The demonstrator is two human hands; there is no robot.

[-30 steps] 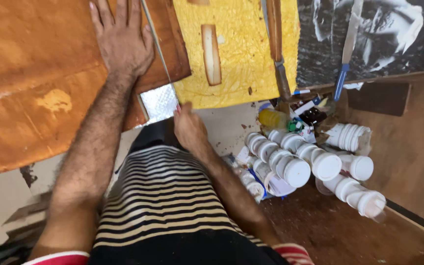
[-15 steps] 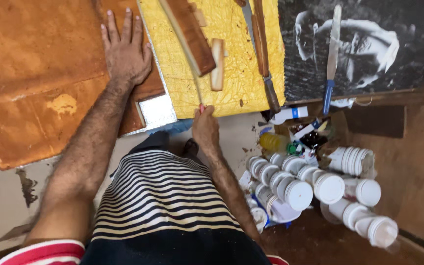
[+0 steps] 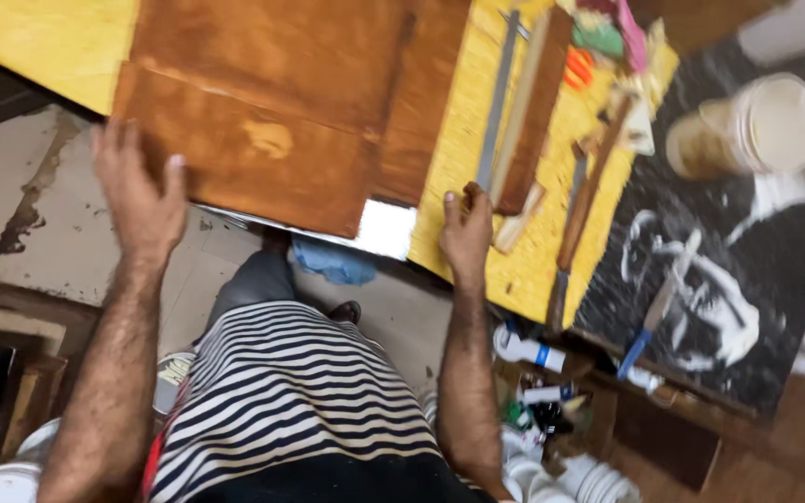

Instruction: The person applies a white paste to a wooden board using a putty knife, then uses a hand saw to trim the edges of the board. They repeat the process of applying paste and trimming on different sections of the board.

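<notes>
My left hand (image 3: 138, 194) lies flat with fingers spread on the near edge of a brown stained wooden board (image 3: 263, 121). My right hand (image 3: 467, 233) grips the near end of a long wooden strip (image 3: 531, 112) that lies on the yellow tabletop (image 3: 458, 149), beside a long metal ruler (image 3: 496, 102). Below both arms I see my striped shirt.
A long-handled tool (image 3: 578, 233) lies right of the strip. A black-and-white picture (image 3: 719, 289) holds a blue-handled knife (image 3: 654, 317) and a plastic cup (image 3: 747, 130). White paint bottles (image 3: 524, 349) and jars (image 3: 579, 480) crowd the floor at lower right.
The view has swung left and closer. My left hand slid to the board's near edge. My right hand went from holding a thin stick upright to gripping the wooden strip on the table.
</notes>
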